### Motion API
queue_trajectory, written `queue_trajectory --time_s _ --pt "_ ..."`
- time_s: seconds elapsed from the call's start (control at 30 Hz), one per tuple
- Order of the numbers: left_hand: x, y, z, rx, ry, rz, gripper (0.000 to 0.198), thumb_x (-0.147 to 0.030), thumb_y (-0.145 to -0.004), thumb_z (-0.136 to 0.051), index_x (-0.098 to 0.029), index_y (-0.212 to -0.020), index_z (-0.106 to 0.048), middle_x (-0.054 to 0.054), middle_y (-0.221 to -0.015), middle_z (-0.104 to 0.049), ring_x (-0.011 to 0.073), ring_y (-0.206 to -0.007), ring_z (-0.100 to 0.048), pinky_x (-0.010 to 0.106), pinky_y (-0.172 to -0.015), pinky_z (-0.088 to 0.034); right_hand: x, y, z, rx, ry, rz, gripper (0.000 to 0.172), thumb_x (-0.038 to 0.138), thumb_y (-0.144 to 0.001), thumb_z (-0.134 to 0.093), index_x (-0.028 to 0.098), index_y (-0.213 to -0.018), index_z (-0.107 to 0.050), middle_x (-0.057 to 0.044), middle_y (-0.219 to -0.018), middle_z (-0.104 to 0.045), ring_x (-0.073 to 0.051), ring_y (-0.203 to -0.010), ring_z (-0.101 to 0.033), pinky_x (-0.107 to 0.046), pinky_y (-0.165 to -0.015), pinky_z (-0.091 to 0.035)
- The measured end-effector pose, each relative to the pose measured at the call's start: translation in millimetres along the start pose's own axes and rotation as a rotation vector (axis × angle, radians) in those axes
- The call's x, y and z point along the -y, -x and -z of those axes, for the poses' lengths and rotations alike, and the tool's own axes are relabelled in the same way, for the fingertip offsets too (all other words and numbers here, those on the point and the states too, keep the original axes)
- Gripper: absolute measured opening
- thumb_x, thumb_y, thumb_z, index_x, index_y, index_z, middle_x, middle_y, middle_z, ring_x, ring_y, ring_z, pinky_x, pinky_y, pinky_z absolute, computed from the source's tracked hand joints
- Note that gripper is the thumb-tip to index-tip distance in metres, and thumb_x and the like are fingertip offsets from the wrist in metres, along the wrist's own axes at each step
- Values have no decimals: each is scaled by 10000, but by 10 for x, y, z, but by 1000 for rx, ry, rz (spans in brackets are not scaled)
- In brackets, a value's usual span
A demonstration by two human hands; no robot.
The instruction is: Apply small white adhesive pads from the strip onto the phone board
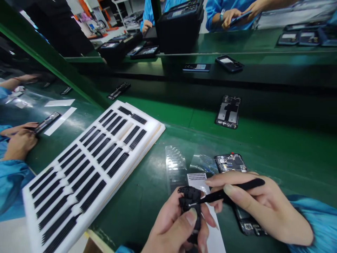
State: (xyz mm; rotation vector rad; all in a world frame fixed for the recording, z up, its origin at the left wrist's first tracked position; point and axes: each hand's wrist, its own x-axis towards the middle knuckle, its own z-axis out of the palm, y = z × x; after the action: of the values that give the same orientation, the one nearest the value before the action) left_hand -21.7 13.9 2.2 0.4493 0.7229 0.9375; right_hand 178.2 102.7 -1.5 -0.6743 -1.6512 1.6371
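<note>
At the bottom centre my left hand (176,225) grips a small stack of black plastic parts (191,195), thumb on top. Black tweezers (231,189) are pinched in my right hand (258,203), their tip touching the black parts. Beneath both hands lies a white sheet (214,235) with rows of small dark dots at its top end. An opened phone (231,162) with exposed circuitry is partly hidden under my right hand. Clear plastic film strips (175,161) lie just beyond my left hand.
A white foam tray (155,135) with rows of black strips fills the left. Another opened phone frame (228,111) lies on the green line ahead, with phones (229,64) beyond. A co-worker's hands (21,140) hold a phone at far left; another person's hands (237,15) are at the top.
</note>
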Motion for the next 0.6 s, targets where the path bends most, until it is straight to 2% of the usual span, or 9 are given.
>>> queue_trajectory --time_s 0.13,0.23,0.37,0.43,0.5,0.6 --pt "3 21 -28 -40 80 38 200 -350 -967 -597 -196 -1081 -653 40 -945 -597 53 -632 -498 180 -562 -431 54 9 19 -38 7 -31 247 288 -1017 -552 317 -1186 -729 -19 -805 -782 -178 -694 -752 -219 -660 -631" --pt "0 31 -47 -49 123 38 149 -311 -974 -586 -198 -1038 -658 30 -922 -605 53 -633 -510 170 -558 -439 96 17 51 -85 15 -82 248 316 -1018 -546 289 -1125 -769 -26 -748 -766 -184 -686 -750 -229 -672 -628" --pt "-1 38 -75 -53 180 26 158 -248 -980 -565 -212 -1120 -629 45 -957 -638 62 -639 -528 186 -569 -462 117 65 143 -107 143 -88 415 377 -1020 -518 249 -774 -826 -82 -953 -777 -228 -883 -751 -283 -846 -609" --pt "2 43 -92 -84 192 34 190 -229 -977 -566 -208 -1159 -616 46 -945 -639 65 -635 -530 186 -555 -447 96 109 227 -167 185 -106 464 420 -1006 -532 238 -684 -811 -103 -998 -770 -267 -1014 -720 -310 -889 -597" --pt "8 50 -103 -145 171 52 217 -241 -959 -598 -203 -1172 -610 34 -913 -625 72 -635 -532 185 -528 -422 38 158 349 -240 190 -134 478 461 -991 -545 229 -662 -804 -123 -992 -766 -302 -1099 -683 -328 -855 -610" --pt "33 50 -103 -217 15 107 263 -352 -945 -624 -197 -1155 -600 16 -840 -615 79 -606 -532 183 -504 -378 -129 224 598 -361 216 -158 494 490 -967 -579 210 -616 -786 -141 -991 -763 -312 -1074 -688 -351 -832 -613"
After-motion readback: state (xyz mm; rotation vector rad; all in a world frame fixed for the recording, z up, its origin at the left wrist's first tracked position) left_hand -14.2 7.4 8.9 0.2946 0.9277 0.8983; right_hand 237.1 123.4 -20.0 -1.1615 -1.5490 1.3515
